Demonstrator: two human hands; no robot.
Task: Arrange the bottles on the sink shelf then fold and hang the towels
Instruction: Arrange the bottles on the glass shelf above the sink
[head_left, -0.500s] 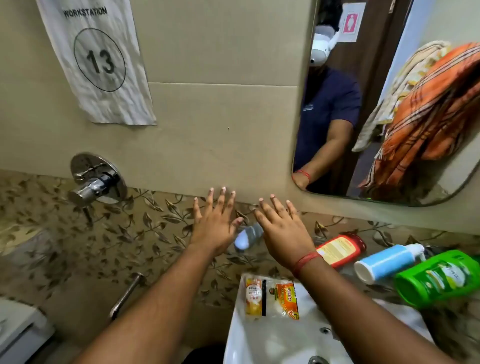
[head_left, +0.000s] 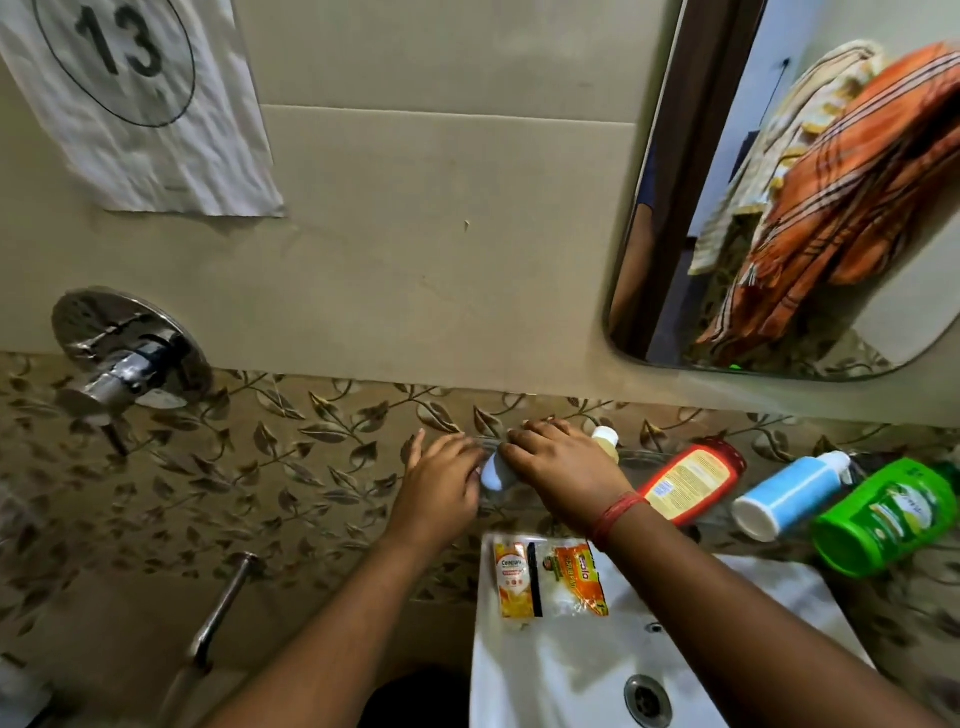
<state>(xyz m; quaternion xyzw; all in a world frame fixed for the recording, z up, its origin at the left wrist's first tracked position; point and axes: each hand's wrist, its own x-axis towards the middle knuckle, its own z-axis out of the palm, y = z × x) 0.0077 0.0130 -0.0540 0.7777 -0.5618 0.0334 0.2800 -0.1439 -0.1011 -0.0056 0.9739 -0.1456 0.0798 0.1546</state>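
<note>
White porcelain of the sink (head_left: 571, 686) sits nearest, two sachets (head_left: 550, 579) lying on its back rim. Just beyond, the left hand (head_left: 441, 488) and right hand (head_left: 563, 475) meet around a small pale-blue bottle (head_left: 493, 475) on the glass shelf (head_left: 644, 457); whether either hand truly grips it I cannot tell. Best to stand it upright with both hands, base flat and back from the shelf edge, before letting go. A red bottle (head_left: 688, 486), blue bottle (head_left: 789, 493) and green bottle (head_left: 883, 514) lie toppled to the right. Farther, the mirror (head_left: 727, 156) shows towels (head_left: 852, 182) bunched, unfolded.
</note>
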